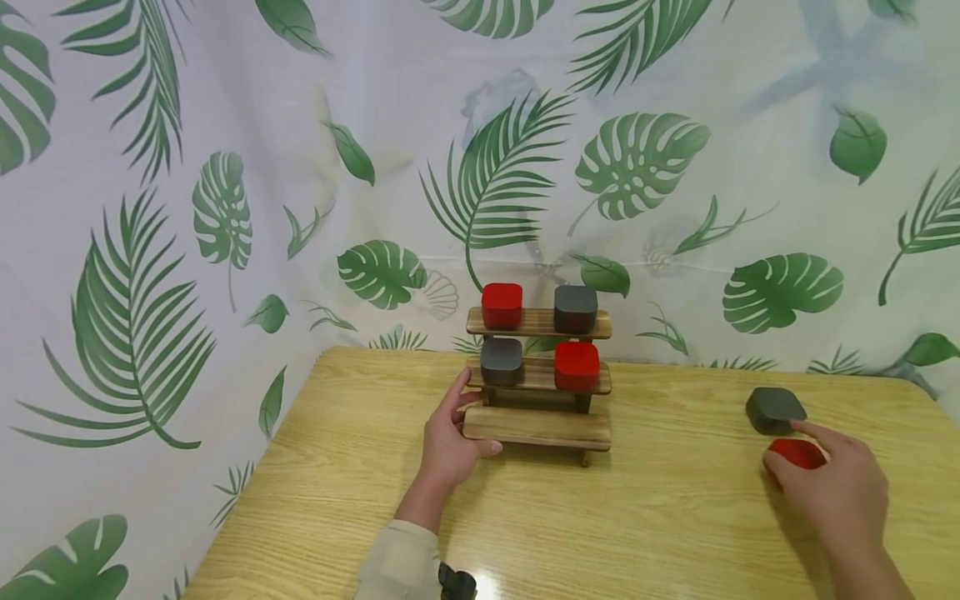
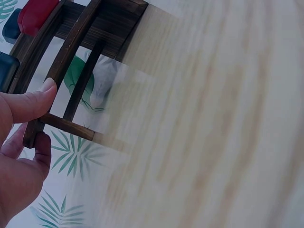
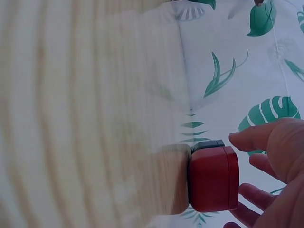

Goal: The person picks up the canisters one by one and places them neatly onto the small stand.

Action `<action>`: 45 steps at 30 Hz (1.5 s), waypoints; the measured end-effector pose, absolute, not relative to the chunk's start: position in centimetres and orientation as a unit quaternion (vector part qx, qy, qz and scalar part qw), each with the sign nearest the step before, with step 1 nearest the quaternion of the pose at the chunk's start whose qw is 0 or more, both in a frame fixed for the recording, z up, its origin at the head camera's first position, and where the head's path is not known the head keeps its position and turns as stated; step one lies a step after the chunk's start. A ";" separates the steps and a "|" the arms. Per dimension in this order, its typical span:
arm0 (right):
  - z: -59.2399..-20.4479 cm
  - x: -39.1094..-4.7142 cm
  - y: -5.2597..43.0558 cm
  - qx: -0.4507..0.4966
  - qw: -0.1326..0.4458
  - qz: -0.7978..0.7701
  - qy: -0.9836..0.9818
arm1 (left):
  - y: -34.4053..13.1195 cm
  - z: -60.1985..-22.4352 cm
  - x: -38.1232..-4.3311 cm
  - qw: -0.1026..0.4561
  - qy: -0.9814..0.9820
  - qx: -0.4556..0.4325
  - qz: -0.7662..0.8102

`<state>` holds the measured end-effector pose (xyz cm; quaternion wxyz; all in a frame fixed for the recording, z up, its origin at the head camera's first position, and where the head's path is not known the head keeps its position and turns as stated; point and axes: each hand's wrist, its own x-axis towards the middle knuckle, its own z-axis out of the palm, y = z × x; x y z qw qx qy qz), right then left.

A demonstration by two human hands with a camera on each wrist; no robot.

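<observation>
At the middle of the table stands a three-step wooden display stand [image 1: 536, 426]. My left hand [image 1: 448, 443] grips its left end; in the left wrist view the thumb [image 2: 35, 102] presses a shelf while fingers curl beneath. A red box [image 1: 502, 306] and a dark grey box [image 1: 575, 308] sit on the top step. Another grey box [image 1: 501, 361] and red box [image 1: 577, 366] occupy the middle one. Far right, my right hand [image 1: 843, 492] spreads around a loose red box [image 1: 797, 452]. In the right wrist view its fingertips appear just off that box [image 3: 213, 180].
A dark grey box [image 1: 776, 409] lies on the wooden table [image 1: 675, 500] just behind the loose red one. Behind the table hangs a leaf-patterned cloth [image 1: 675, 83], which continues along the left side.
</observation>
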<state>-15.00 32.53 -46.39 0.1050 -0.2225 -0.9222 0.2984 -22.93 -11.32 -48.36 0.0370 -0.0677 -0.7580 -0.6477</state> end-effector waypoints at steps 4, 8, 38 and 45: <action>-46.5 -14.8 32.8 -0.228 0.097 0.302 -0.921 | -11.2 -48.2 -22.9 0.036 -0.759 -0.065 -0.647; -46.6 -14.8 32.9 -0.246 0.089 0.306 -0.915 | -11.1 -47.1 -22.3 0.032 -0.756 -0.067 -0.650; -47.2 -14.3 33.7 -0.204 0.058 0.304 -0.929 | -11.0 -44.5 -20.8 0.033 -0.756 -0.075 -0.650; -47.2 -14.4 33.7 -0.203 0.053 0.287 -0.935 | -11.0 -44.4 -20.7 0.034 -0.756 -0.075 -0.650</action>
